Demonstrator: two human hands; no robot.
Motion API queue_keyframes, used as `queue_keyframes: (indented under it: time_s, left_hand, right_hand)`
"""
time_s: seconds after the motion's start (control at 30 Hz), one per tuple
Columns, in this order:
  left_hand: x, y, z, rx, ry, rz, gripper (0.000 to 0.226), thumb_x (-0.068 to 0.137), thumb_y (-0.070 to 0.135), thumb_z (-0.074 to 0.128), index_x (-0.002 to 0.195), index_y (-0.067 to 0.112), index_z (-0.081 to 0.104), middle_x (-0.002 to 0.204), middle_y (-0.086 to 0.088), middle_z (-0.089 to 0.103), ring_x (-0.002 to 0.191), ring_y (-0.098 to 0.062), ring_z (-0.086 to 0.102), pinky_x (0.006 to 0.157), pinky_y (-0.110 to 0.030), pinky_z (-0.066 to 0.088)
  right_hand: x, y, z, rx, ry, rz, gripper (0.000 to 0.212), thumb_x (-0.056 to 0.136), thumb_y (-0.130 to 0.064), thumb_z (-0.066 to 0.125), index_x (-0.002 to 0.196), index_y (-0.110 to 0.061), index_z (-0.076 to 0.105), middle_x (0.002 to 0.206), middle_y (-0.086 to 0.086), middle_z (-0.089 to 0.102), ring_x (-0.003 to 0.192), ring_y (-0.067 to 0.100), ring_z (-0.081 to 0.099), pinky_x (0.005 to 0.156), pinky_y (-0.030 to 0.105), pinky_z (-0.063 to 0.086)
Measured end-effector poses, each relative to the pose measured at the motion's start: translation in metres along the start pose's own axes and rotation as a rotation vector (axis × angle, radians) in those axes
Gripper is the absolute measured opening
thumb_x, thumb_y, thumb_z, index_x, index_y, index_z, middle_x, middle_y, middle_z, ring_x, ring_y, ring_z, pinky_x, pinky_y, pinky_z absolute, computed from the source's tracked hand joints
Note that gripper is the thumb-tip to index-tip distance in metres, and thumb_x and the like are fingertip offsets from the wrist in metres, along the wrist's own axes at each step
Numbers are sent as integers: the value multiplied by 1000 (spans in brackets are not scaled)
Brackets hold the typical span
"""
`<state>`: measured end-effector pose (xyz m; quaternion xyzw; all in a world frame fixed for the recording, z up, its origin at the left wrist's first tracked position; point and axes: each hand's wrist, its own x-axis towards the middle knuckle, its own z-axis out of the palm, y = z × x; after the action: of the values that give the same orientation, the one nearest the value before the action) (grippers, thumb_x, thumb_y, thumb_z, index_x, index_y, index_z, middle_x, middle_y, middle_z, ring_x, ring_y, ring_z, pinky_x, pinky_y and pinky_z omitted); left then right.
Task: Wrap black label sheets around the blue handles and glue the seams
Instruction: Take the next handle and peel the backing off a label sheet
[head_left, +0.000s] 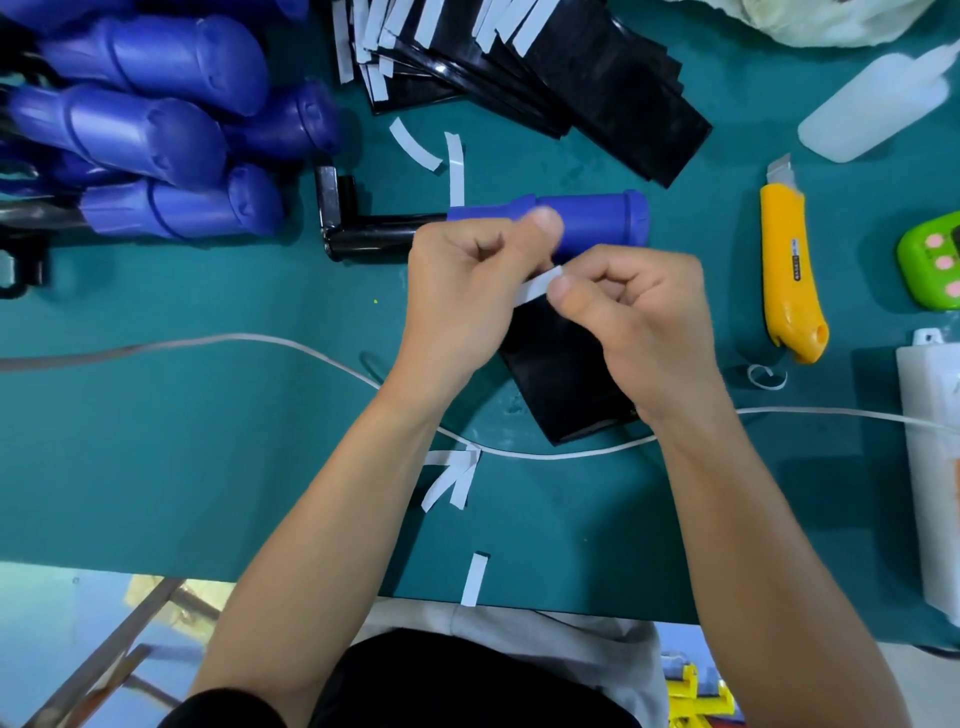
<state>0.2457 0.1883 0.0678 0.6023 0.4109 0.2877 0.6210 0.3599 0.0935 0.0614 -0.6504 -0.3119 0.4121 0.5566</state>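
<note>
Teal work table (208, 467), seen from above.

Both hands work together at mid-table. The left hand (467, 291) has its fingers curled in, gripping the far corner of one black label sheet (561, 374). Its thumb is raised over that corner. The right hand (644, 322) pinches a white backing strip (537, 287) between thumb and forefinger at the sheet's far edge, and its other fingers are tucked. The sheet is tilted, with its near end close to the white cable (260, 340) that runs across the table.

- Just beyond the hands, a single blue handle (592, 215) lies on its side, its black shaft pointing left.
- Far left, a pile of blue handles (156, 130).
- Far centre, a fanned stack of black sheets (597, 78), white strips still on their edges.
- Loose peeled strips (452, 478) lie near and beyond the hands.

Right side: a yellow utility knife (789, 270) with a dark printed band on its body, lettering too small to read. A translucent glue bottle (878, 104) lies at the far right. A green device (935, 265) with pink buttons sits at the right edge.
</note>
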Motion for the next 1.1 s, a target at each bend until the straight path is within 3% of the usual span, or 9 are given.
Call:
queue_keyframes:
  time_s: [0.1, 0.23, 0.3, 0.37, 0.43, 0.5, 0.7, 0.9, 1.1]
  left_hand:
    - [0, 1, 0, -97, -21, -31, 27, 100, 16, 63, 78, 14, 77, 70, 9, 72, 66, -6, 60, 67, -18, 46]
    - [0, 1, -2, -132, -112, -83, 10, 90, -1, 68, 86, 7, 74, 63, 4, 67, 58, -10, 56, 58, -20, 45]
    - [0, 0, -2, -118, -77, -105, 13, 90, -7, 70, 89, 5, 74, 62, 7, 70, 56, -6, 61, 58, -20, 49]
    - [-1, -2, 0, -37, -12, -91, 17, 89, -5, 74, 88, 12, 76, 62, 8, 72, 55, -6, 62, 59, -21, 51]
    - [-3, -3, 2, 46, 52, -56, 23, 86, 1, 79, 86, 24, 78, 66, 11, 74, 58, -3, 65, 64, -21, 54]
    - [-6, -3, 4, 97, 80, -10, 27, 84, 3, 80, 85, 30, 79, 72, 15, 76, 65, 0, 71, 69, -20, 57]
    - [-5, -3, -2, 123, -31, 32, 29, 85, -8, 77, 109, 9, 80, 101, 6, 80, 93, -10, 78, 88, -28, 62]
    - [-6, 0, -1, 145, -48, 53, 29, 84, -3, 80, 93, 25, 80, 87, 14, 80, 83, -8, 78, 79, -23, 61]
    - [-8, -1, 1, 163, -39, 51, 24, 84, -4, 80, 94, 18, 82, 88, 10, 80, 81, -8, 78, 78, -23, 61]
  right_hand:
    - [3, -6, -3, 200, 154, 62, 28, 86, -4, 67, 63, -19, 72, 59, -1, 61, 59, 11, 54, 62, 23, 45]
    - [7, -9, -15, 303, 318, 60, 30, 90, -3, 64, 67, -20, 73, 63, -3, 62, 60, 12, 58, 59, 25, 49]
    - [7, -9, -15, 191, 375, 31, 24, 91, -5, 66, 72, -18, 72, 64, -5, 64, 62, 11, 60, 60, 26, 50]
    - [4, -7, -12, -101, 517, -77, 10, 89, -14, 76, 82, -17, 69, 70, -9, 65, 64, 10, 60, 63, 27, 49]
    - [-1, -6, -5, -424, 652, -209, 15, 86, -21, 81, 87, -17, 67, 76, -12, 63, 67, 12, 57, 66, 25, 46]
    - [-8, -6, 3, -480, 583, -282, 10, 88, -20, 79, 86, -14, 72, 76, -10, 64, 65, 11, 56, 64, 21, 42]
    - [-10, -7, 3, -397, 392, -270, 10, 89, -5, 78, 98, -7, 82, 85, 2, 77, 72, 19, 68, 70, 32, 57]
    - [-11, -6, 3, -429, 424, -282, 8, 88, -8, 79, 95, -9, 83, 80, 2, 77, 67, 18, 68, 66, 34, 56]
    - [-12, -5, 4, -529, 439, -338, 10, 92, -8, 75, 96, -8, 84, 78, 7, 78, 66, 22, 69, 63, 39, 55]
